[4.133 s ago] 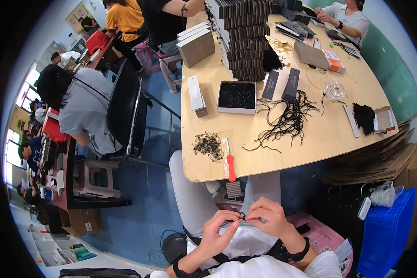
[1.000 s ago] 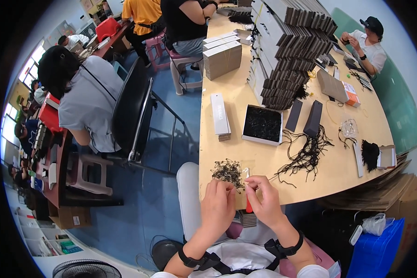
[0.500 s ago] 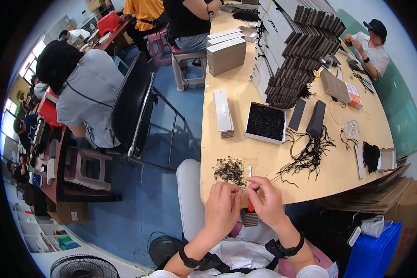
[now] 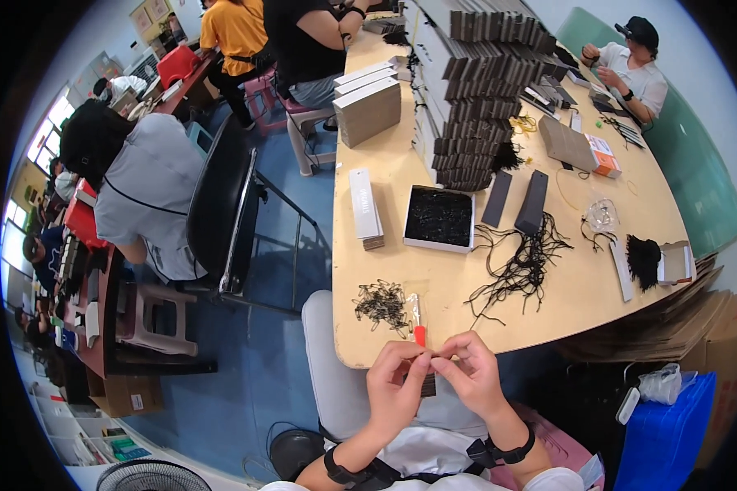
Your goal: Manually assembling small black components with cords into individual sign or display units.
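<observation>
My left hand and my right hand meet just in front of the near table edge. Thumb and index finger are pinched on each, and the fingertips touch or nearly touch. Whatever lies between them is too small to make out. Just beyond the fingertips a red-handled tool with a shiny shaft lies at the edge. Left of it is a heap of small dark wire pins or clips. Below my fingers a stack of dark tags shows in part.
Right of centre lies a tangle of black cords by two dark grey tags. A white box holds black pieces. Tall stacks of grey tags stand behind. A co-worker sits far right; a black chair stands left.
The view has shifted, so the table things sit further left in the picture. My hands have drawn closer together, fingertips meeting, and the red-handled tool now shows beyond them.
</observation>
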Demonstrator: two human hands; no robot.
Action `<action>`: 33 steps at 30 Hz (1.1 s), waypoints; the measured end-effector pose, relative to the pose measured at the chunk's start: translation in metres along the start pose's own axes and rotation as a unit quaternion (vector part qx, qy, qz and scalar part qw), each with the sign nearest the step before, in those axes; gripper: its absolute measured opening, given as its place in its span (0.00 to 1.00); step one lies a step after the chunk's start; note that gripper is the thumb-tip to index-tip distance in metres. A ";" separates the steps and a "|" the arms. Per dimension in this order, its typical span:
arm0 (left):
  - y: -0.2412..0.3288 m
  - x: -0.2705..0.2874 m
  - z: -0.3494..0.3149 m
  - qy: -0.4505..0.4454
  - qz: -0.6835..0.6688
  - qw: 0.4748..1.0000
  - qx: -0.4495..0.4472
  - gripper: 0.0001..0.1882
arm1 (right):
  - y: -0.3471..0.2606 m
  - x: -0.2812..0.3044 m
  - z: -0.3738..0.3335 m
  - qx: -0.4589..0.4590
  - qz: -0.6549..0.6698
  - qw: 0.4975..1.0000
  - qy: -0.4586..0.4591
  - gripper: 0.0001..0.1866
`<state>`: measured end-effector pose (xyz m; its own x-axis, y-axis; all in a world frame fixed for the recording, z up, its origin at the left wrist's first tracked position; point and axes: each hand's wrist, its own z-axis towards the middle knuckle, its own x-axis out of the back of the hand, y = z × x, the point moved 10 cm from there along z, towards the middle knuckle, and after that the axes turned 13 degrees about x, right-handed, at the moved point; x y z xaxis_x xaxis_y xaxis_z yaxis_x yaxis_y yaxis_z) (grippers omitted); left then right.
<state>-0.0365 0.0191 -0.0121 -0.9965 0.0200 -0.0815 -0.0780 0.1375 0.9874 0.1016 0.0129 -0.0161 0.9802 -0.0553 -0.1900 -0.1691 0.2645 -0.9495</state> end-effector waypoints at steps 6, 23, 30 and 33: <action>0.031 0.035 0.017 0.104 0.161 0.977 -0.093 0.01 | -0.001 0.073 0.020 -0.040 0.286 0.957 -0.015 0.04; -0.018 -0.047 -0.016 -0.127 -0.273 0.932 0.204 0.06 | -0.085 0.010 0.008 0.192 -0.397 0.890 -0.115 0.05; -0.001 -0.037 -0.015 -0.181 -0.251 0.943 0.120 0.05 | -0.043 0.016 -0.032 0.001 -0.161 0.945 -0.284 0.09; 0.010 -0.044 -0.023 -0.258 -0.204 0.940 0.096 0.05 | -0.046 0.037 -0.017 -0.032 -0.086 0.988 -0.121 0.08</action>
<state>0.0060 -0.0031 0.0040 -0.7340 0.3973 -0.5508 -0.3929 0.4131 0.8215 0.1436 -0.0178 0.0158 0.9895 0.1406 0.0344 0.0044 0.2087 -0.9780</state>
